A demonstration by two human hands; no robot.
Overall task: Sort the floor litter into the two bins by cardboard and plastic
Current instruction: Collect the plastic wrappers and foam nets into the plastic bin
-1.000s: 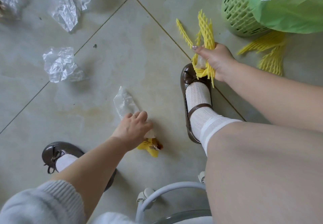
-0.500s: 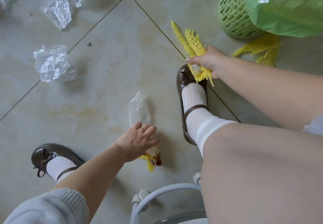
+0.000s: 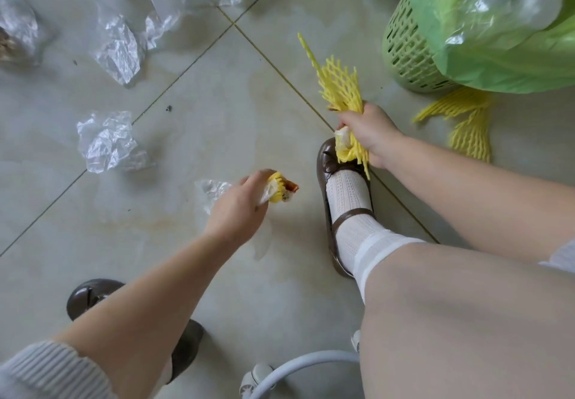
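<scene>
From the head view we look down on a pale tiled floor (image 3: 193,124). Our left hand (image 3: 239,208) curls round a clear plastic wrapper with a yellow and red printed end (image 3: 280,191). Its clear tail pokes out behind the knuckles, and we cannot tell whether it touches the tile. Our right hand (image 3: 370,137) grips a bunch of yellow foam mesh sleeves (image 3: 339,87), held above the toe of a brown bow shoe (image 3: 326,165). A scrap of white material is bunched in the same fist, too small to identify.

By the frame's right edge stands a green perforated plastic bin (image 3: 404,53) lined with a pale green bag (image 3: 497,65). Its mouth is cut off at the top, and the clear film lying on the bag is blurred. More yellow foam mesh (image 3: 466,124) lies on the floor at the bin's foot, partly under the bag.

Towards the floor's left side lies a crumpled clear plastic sheet (image 3: 109,142), with several more clear sheets (image 3: 121,47) near the upper edge, some cropped. A foil-like bundle (image 3: 15,34) at the left edge is only half visible.

A white curved tube (image 3: 298,364) at the bottom edge is cut off.
</scene>
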